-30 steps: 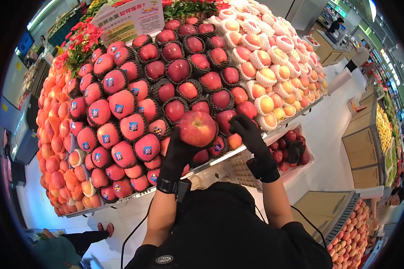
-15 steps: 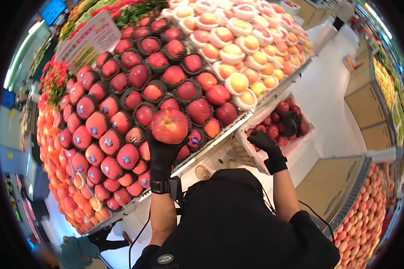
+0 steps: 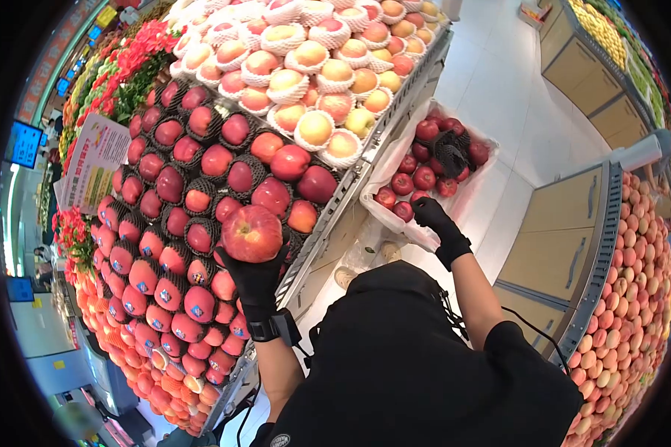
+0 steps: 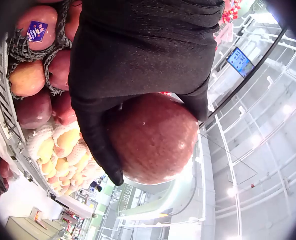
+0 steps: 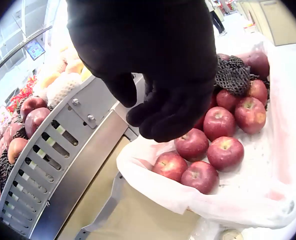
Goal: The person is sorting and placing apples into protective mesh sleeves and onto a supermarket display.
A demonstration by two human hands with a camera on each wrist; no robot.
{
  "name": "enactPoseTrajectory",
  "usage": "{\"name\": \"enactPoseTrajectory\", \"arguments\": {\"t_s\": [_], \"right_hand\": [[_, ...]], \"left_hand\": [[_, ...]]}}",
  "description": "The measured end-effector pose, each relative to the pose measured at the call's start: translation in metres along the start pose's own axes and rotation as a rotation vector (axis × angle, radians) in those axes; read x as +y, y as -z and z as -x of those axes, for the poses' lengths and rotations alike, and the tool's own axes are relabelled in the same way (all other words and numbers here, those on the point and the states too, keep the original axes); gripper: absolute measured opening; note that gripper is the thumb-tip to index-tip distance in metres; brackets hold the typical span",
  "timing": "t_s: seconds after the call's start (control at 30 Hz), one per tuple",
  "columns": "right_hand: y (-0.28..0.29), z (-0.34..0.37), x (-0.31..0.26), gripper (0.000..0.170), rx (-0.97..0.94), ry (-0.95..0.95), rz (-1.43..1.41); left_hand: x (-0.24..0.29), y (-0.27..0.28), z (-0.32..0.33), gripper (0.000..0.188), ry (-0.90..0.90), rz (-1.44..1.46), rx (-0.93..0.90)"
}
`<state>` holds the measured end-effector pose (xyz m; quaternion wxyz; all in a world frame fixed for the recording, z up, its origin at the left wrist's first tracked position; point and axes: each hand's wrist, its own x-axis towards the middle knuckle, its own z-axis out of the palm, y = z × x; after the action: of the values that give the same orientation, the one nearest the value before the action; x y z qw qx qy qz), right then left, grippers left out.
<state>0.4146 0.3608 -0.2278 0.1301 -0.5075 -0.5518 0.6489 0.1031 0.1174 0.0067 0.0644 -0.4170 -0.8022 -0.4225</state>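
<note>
A large red apple (image 3: 251, 233) rests in my black-gloved left hand (image 3: 255, 279), above the front of the apple display. In the left wrist view the thumb and fingers curve round the sides of this apple (image 4: 155, 140). My right hand (image 3: 436, 223), also gloved in black, is over the near edge of a lined crate (image 3: 425, 240) that stands low beside the display. Its fingers (image 5: 163, 117) hang loosely curled with nothing between them. Inside the crate lie several dark red apples (image 5: 220, 122) and some black foam netting (image 5: 233, 75).
Rows of apples in black netting (image 3: 168, 182) fill the sloped display, with peach-coloured fruit in white foam nets (image 3: 287, 86) farther back. A slotted metal rail (image 5: 48, 150) edges it. At the right stands another fruit stand (image 3: 619, 276) with wooden cabinets (image 3: 552, 223).
My view has turned toward the right. The right hand has moved from the display's edge down to the crate, while the left hand keeps holding the apple.
</note>
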Motion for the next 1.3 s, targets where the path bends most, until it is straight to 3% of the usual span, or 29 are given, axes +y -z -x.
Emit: {"name": "enactPoseTrajectory", "arguments": {"t_s": [0.07, 0.13, 0.2, 0.23, 0.33, 0.4, 0.53, 0.63, 0.73, 0.93, 1.03, 1.13, 1.23, 1.3], "right_hand": [[0.012, -0.012, 0.025, 0.021, 0.087, -0.03, 0.015], [0.023, -0.019, 0.038, 0.023, 0.202, -0.042, 0.046], [0.036, -0.025, 0.052, 0.025, 0.273, 0.061, 0.194], [0.041, -0.03, 0.059, 0.025, 0.312, 0.095, 0.279], [0.055, -0.044, 0.068, 0.025, 0.398, 0.14, 0.485], [0.059, -0.048, 0.07, 0.027, 0.488, 0.257, 0.575], [0.062, -0.055, 0.06, 0.049, 0.491, 0.279, 0.821], [0.067, -0.062, 0.044, 0.053, 0.401, 0.155, 0.964], [0.075, -0.077, 0.051, 0.048, 0.549, 0.324, 1.054], [0.11, -0.117, 0.076, 0.043, 0.283, -0.03, 0.975], [0.111, -0.115, 0.083, 0.045, 0.633, 0.018, 0.874], [0.117, -0.105, 0.074, 0.044, 0.633, 0.034, 0.791], [0.125, -0.105, 0.067, 0.044, 0.561, -0.101, 0.805], [0.129, -0.098, 0.063, 0.043, 0.508, 0.0, 0.768]], "left_hand": [[0.005, -0.004, 0.004, 0.108, -0.079, -0.12, 0.05], [0.014, -0.004, 0.004, 0.107, -0.039, 0.015, 0.006], [0.016, -0.007, 0.004, 0.105, -0.009, 0.11, 0.028], [0.023, -0.007, 0.0, 0.1, -0.048, -0.024, 0.01], [0.036, -0.011, 0.004, 0.098, -0.016, 0.16, 0.053], [0.034, -0.008, 0.011, 0.101, 0.005, 0.074, 0.013], [0.042, -0.009, 0.019, 0.105, 0.05, -0.095, 0.01], [0.031, -0.012, 0.038, 0.108, 0.054, -0.212, 0.057], [0.047, -0.015, 0.041, 0.106, 0.032, -0.23, 0.095], [0.049, -0.015, 0.052, 0.116, 0.01, -0.501, 0.095], [0.048, -0.015, 0.057, 0.118, 0.026, -0.523, 0.089], [0.051, -0.015, 0.058, 0.118, 0.068, -0.464, 0.083], [0.053, -0.016, 0.056, 0.117, 0.079, -0.466, 0.075], [0.053, -0.017, 0.056, 0.117, 0.077, -0.472, 0.072]]}}
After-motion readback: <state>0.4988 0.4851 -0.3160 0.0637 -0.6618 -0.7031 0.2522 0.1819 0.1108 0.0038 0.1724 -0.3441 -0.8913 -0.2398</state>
